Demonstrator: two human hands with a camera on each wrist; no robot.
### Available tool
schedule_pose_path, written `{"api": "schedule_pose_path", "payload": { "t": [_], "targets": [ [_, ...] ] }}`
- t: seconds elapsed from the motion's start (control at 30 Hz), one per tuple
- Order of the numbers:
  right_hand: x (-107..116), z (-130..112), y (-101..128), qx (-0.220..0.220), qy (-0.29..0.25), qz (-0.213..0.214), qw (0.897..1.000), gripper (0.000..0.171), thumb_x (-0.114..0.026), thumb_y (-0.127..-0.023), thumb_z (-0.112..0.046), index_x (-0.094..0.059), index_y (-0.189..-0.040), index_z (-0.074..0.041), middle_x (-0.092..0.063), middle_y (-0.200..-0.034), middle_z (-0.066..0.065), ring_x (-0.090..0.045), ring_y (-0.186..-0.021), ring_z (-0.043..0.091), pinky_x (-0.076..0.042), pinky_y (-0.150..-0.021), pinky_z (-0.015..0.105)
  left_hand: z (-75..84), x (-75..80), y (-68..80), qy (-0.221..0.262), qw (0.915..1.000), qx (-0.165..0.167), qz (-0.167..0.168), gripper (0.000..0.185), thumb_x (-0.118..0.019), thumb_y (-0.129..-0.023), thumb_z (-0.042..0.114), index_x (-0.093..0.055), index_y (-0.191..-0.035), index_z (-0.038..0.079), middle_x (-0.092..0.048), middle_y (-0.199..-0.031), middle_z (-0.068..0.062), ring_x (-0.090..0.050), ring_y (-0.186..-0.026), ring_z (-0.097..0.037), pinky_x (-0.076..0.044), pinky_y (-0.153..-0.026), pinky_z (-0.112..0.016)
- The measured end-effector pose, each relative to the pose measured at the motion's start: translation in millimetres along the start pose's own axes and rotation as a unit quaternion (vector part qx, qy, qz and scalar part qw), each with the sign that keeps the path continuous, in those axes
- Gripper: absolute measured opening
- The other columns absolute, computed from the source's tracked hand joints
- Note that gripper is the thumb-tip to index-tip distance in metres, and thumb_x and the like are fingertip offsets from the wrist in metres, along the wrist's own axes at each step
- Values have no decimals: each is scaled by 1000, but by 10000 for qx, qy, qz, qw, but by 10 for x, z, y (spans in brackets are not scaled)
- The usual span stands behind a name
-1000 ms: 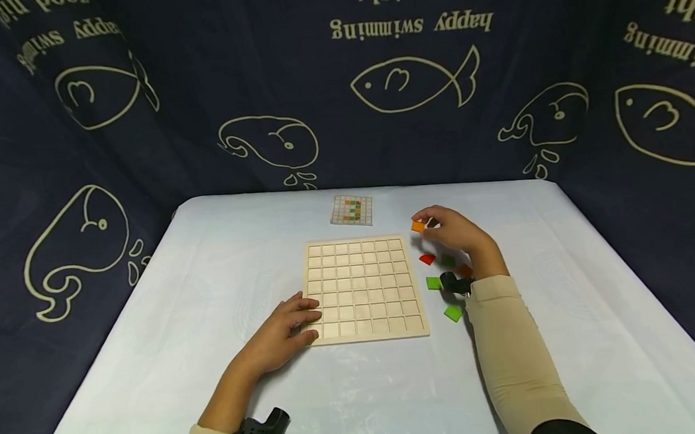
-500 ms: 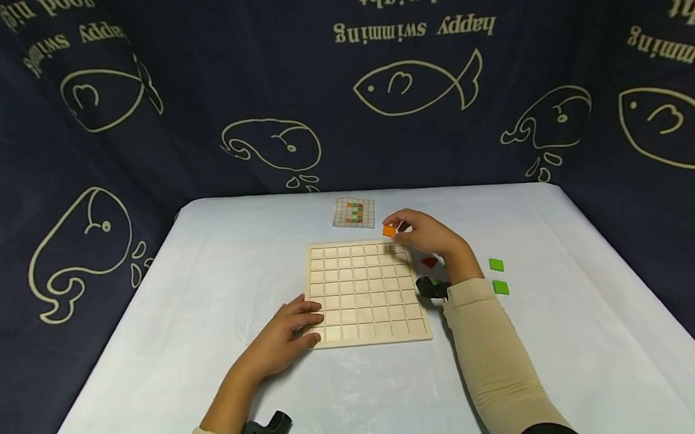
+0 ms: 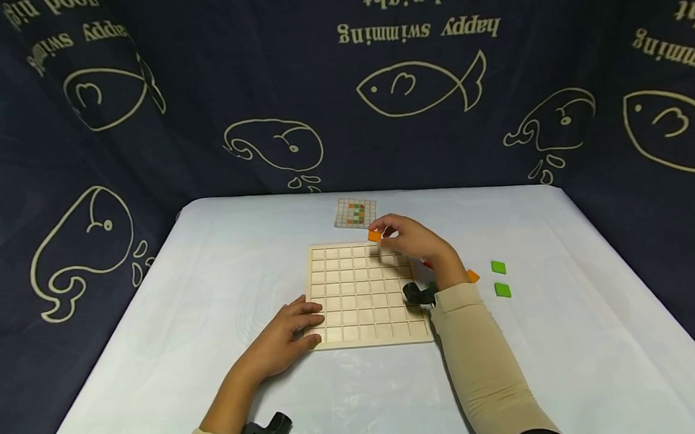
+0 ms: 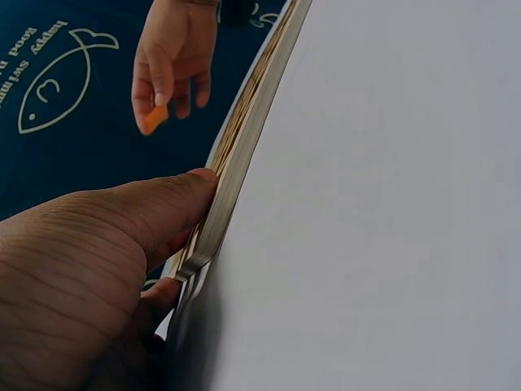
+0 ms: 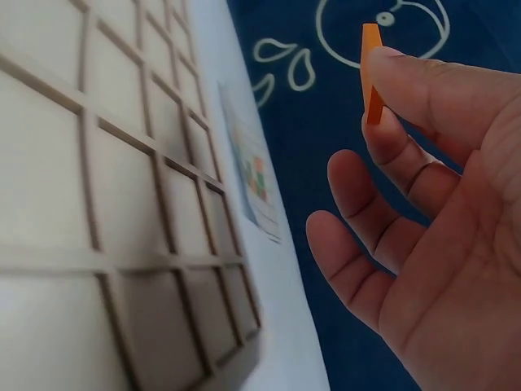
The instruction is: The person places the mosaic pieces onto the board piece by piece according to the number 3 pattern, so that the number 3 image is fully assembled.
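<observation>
Fingertips of the right hand (image 3: pixel 417 242) pinch an orange tile (image 3: pixel 374 236) above the board's (image 3: pixel 364 295) twelve-o'clock edge; the left hand (image 3: pixel 285 333), flat and relaxed, steadies its seven-o'clock corner.

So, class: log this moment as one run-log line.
right hand: pinches orange tile above grid board | left hand: rests on board's near-left corner

The small printed pattern card (image 3: pixel 355 214) at the far middle of the head view is too small to read cell by cell. A red tile (image 3: pixel 425 263) is mostly hidden behind the right hand (image 3: pixel 415 241). In the left wrist view, the left hand (image 4: pixel 81 277) is cut off by the lower left edge, and the pale wooden grid board (image 4: pixel 244 138) shows only edge-on.
</observation>
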State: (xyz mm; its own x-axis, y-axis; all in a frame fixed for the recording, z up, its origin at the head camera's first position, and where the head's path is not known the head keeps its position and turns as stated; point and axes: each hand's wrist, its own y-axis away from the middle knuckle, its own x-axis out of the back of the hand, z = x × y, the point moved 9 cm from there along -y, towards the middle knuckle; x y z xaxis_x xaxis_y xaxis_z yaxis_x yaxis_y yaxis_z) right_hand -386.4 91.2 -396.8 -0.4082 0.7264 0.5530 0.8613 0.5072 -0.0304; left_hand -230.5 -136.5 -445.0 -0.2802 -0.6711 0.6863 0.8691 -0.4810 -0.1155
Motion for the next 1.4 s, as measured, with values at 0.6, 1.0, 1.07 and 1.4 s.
{"api": "schedule_pose_path", "payload": {
  "t": [0.6, 1.0, 1.07, 1.4],
  "targets": [
    [-379, -5, -218, 119, 291, -559, 9979, 36, -57, -98, -6, -58, -134, -5, -55, -125, 8, -54, -105, 25, -48, -85, 41, 12, 5, -4, 17, 9999, -130, 74, 35, -70, -94, 18, -68, -125, 3, -54, -141, -5, -25, -147, -36, -26, -114, -58],
    [-570, -96, -281, 332, 532, -697, 9956, 34, -57, -97, -5, -61, -131, -4, -56, -121, 10, -51, -97, 24, -47, -84, 38, 1, 5, 5, -26, 9999, -144, 74, 34, -69, -95, 19, -68, -125, 3, -55, -139, -6, -26, -145, -38, -28, -112, -59],
    [-599, -92, -305, 329, 557, -737, 9952, 34, -56, -97, -5, -61, -130, -4, -54, -121, 9, -49, -97, 23, -45, -84, 37, -7, 3, 2, -25, 9999, -116, 73, 34, -70, -95, 19, -68, -125, 3, -54, -140, -5, -26, -146, -37, -27, -113, -59],
    [-732, -40, -375, 104, 799, -1007, 9916, 31, -58, -98, -5, -61, -128, -5, -57, -119, 9, -50, -95, 21, -45, -85, 36, 3, 10, 3, -42, 9998, -174, 90, 34, -70, -95, 18, -68, -124, 2, -55, -139, -6, -27, -145, -38, -27, -113, -60]
  ]
}}
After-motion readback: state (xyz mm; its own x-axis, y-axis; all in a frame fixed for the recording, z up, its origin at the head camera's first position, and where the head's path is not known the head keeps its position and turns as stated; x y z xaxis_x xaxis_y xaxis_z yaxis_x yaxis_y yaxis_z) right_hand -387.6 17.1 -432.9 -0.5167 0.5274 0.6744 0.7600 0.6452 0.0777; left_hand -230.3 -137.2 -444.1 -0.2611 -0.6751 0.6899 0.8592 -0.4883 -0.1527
